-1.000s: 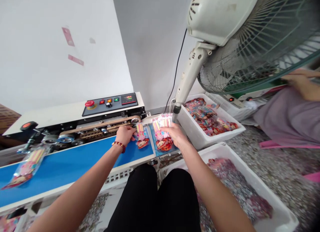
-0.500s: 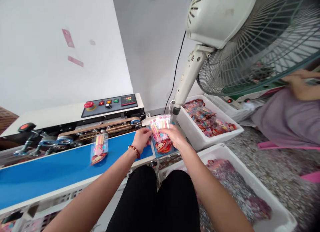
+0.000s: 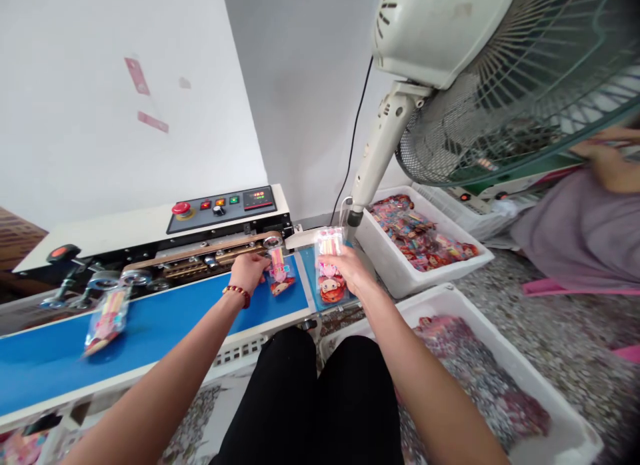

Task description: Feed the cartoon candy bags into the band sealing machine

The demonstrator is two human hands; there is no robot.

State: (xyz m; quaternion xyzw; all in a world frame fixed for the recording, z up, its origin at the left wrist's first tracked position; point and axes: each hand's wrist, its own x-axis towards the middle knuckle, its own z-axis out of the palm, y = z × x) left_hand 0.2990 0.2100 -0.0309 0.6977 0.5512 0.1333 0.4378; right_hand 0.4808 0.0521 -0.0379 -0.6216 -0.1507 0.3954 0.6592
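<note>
My left hand [image 3: 247,274], with a beaded bracelet at the wrist, is over the blue belt [image 3: 195,318]. Its fingers pinch the left edge of a clear plastic packet [image 3: 281,278] with pastel sticks and a red-haired cartoon figure. To the right, my right hand [image 3: 351,268] grips a similar packet [image 3: 331,288] at the belt's right end, thumb and fingers at its right side. Another packet [image 3: 107,321] lies farther left on the belt, its top edge by the rollers.
Behind the belt stands a sealing machine with a control panel [image 3: 220,209] and a red stop button [image 3: 181,209]. A large fan [image 3: 445,38] leans in at upper right. White bins [image 3: 483,255] with many packets stand at right. Another person's purple sleeve [image 3: 570,218] shows beyond.
My left hand has moved left onto the belt with a packet. The packet that was mid-belt has travelled left. My right hand stays near the belt's end, holding a packet.
</note>
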